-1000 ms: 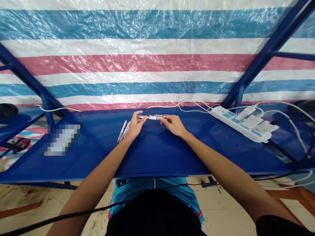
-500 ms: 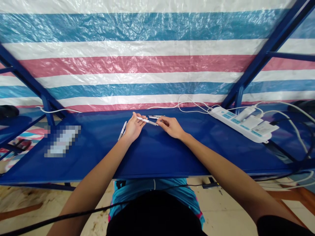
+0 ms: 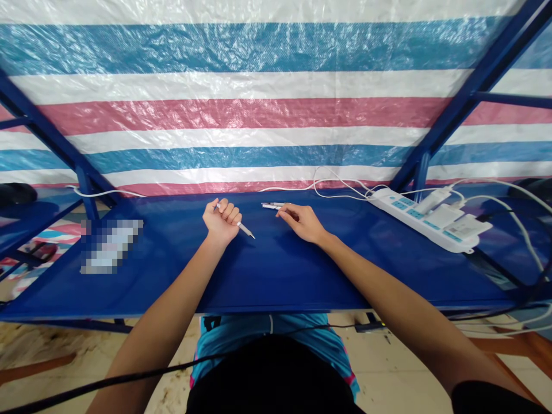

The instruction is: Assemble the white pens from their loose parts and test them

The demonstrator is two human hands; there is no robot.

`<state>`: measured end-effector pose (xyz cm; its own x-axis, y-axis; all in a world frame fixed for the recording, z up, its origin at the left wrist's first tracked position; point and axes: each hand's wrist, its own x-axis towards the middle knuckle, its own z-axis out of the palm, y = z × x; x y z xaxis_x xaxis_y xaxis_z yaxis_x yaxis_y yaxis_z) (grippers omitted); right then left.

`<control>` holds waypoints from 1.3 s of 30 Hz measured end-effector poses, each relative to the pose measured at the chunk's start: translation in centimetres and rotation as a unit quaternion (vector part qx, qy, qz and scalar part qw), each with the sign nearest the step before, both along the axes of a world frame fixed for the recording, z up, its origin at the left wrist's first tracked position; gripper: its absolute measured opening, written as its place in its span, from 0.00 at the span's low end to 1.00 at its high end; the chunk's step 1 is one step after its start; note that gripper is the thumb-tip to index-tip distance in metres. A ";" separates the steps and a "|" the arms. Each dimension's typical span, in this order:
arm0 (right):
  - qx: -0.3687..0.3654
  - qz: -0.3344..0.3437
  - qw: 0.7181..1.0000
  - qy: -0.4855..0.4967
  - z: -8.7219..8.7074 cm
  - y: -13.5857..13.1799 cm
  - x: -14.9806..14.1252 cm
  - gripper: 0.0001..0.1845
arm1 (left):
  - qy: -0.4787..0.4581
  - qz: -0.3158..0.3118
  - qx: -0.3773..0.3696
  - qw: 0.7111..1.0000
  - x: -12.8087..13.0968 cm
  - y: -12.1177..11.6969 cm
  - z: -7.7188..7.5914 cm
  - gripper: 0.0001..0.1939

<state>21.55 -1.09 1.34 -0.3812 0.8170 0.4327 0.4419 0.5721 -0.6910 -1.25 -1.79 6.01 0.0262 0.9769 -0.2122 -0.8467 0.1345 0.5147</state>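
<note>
My left hand (image 3: 221, 221) is curled palm-up around a white pen (image 3: 245, 229). The pen's pointed tip sticks out past the little-finger side, aimed down and right, and its other end shows near the thumb. On the blue tabletop (image 3: 276, 270), my right hand (image 3: 303, 223) rests with fingers bent and thumb drawn in. Whatever lies between those fingertips, if anything, is hidden. Just behind them lie slim pens (image 3: 271, 205), partly covered by the hand; how many I cannot tell.
A white power strip (image 3: 420, 221) with plugged-in adapters sits on the right. A white cable (image 3: 288, 188) runs along the back edge, before a striped plastic sheet (image 3: 259, 109). A blurred-out flat object (image 3: 112, 247) lies left. Blue frame posts (image 3: 440, 126) slant at both sides.
My left hand has moved left and closed its fingers round the pen, which has left my right fingertips. The pen beside my left wrist no longer shows. My right hand has barely moved.
</note>
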 end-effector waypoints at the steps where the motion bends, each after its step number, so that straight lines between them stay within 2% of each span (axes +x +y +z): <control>1: 0.000 0.000 1.000 0.001 0.0 0.0 0.0 0.23 | -0.003 -0.001 -0.001 1.000 0.0 0.0 0.0 0.27; 10: -0.004 0.011 1.000 0.005 0.0 0.2 0.0 0.21 | -0.028 -0.004 -0.006 1.000 0.2 -0.1 0.2 0.27; 15: -0.017 0.010 1.000 -0.003 0.1 0.1 0.0 0.17 | -0.019 -0.013 -0.002 1.000 0.0 0.1 -0.3 0.28; 23: -0.032 -0.053 0.997 -0.049 0.3 0.2 0.1 0.15 | 0.014 -0.037 0.006 0.999 -0.3 0.3 -0.8 0.26; 31: -0.058 -0.099 0.987 -0.115 0.3 0.3 0.0 0.13 | 0.017 -0.032 0.018 0.999 -0.2 0.4 -0.9 0.25; 35: -0.077 -0.111 0.978 -0.157 0.5 0.2 0.0 0.12 | 0.016 -0.032 0.014 0.999 0.0 0.3 -0.7 0.25; 39: -0.075 -0.091 0.975 -0.186 0.6 0.2 -0.1 0.12 | 0.030 -0.039 0.009 0.999 0.0 0.2 -0.6 0.26</control>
